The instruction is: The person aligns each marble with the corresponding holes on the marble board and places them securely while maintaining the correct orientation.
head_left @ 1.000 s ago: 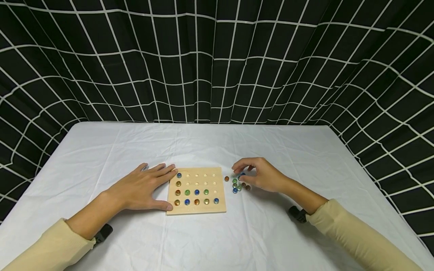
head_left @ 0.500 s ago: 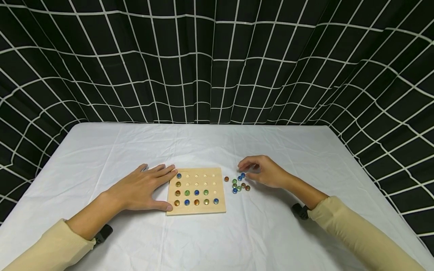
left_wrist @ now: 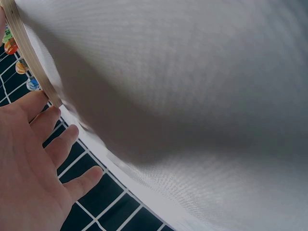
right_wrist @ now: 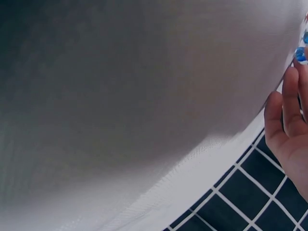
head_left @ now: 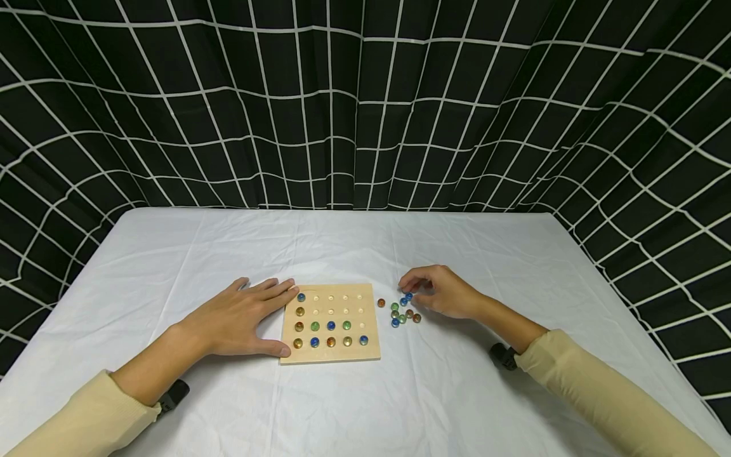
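My left hand (head_left: pixel 242 315) lies with fingers spread at the left side of a wooden marble board (head_left: pixel 337 354). A fingertip touches its far left corner, and the thumb rests on the near left one. Glass marbles fill the board's nearest row, most of the row behind it, and the left hollow of each far row. My right hand (head_left: pixel 447 293) hovers at the loose marbles right of the board, fingers bent and thumb apart. Two blue marbles (head_left: pixel 404 302) lie by its fingertips; in the right wrist view a blue marble (right_wrist: pixel 301 54) shows beside the fingers. I see nothing held.
Several green, brown and blue marbles (head_left: pixel 402 318) sit close together on the white cloth (head_left: pixel 342 406). One reddish-brown marble (head_left: pixel 381 303) lies apart, near the board's right edge. A black curtain with white grid lines (head_left: pixel 354 127) hangs behind the table.
My right hand drew back slightly to the right, uncovering the two blue marbles, then came a little nearer to them again. The left hand and the board's marbles stay as they were.
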`<action>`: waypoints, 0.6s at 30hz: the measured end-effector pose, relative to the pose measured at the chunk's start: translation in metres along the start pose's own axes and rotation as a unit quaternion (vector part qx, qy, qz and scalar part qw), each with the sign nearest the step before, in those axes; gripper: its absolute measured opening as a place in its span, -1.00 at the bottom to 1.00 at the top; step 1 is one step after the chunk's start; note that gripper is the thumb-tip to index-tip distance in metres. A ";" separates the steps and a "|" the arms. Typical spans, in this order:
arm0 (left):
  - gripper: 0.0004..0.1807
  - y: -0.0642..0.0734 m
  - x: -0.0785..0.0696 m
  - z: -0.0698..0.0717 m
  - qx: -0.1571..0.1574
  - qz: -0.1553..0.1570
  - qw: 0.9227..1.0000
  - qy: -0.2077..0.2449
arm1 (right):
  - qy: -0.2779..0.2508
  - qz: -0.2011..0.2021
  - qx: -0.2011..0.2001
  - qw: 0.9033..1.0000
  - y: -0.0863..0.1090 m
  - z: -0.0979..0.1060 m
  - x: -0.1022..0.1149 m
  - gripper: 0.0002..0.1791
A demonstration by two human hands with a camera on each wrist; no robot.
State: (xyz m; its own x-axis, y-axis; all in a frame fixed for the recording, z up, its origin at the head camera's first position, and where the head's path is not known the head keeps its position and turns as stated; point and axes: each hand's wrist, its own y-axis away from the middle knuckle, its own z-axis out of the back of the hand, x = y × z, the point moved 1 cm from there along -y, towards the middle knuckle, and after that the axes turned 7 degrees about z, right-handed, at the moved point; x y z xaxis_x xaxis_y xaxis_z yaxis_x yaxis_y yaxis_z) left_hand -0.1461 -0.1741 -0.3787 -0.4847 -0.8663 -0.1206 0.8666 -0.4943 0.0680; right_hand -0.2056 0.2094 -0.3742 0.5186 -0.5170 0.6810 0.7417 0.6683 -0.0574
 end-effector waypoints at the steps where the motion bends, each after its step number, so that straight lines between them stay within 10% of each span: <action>1: 0.18 0.000 0.000 0.000 0.000 0.000 1.000 0.000 | 0.001 -0.001 0.000 1.000 0.000 0.000 0.000 -0.66; 18: 0.19 0.000 -0.001 0.001 0.007 -0.001 1.000 0.000 | -0.003 0.018 -0.011 1.000 -0.003 0.001 0.005 -0.70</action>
State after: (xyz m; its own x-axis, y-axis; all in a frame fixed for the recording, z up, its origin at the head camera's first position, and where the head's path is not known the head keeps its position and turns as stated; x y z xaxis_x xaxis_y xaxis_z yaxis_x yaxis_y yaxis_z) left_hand -0.1461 -0.1736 -0.3779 -0.4858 -0.8659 -0.1198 0.8643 -0.4962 0.0818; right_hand -0.2057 0.2059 -0.3697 0.5426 -0.4902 0.6821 0.7321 0.6742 -0.0979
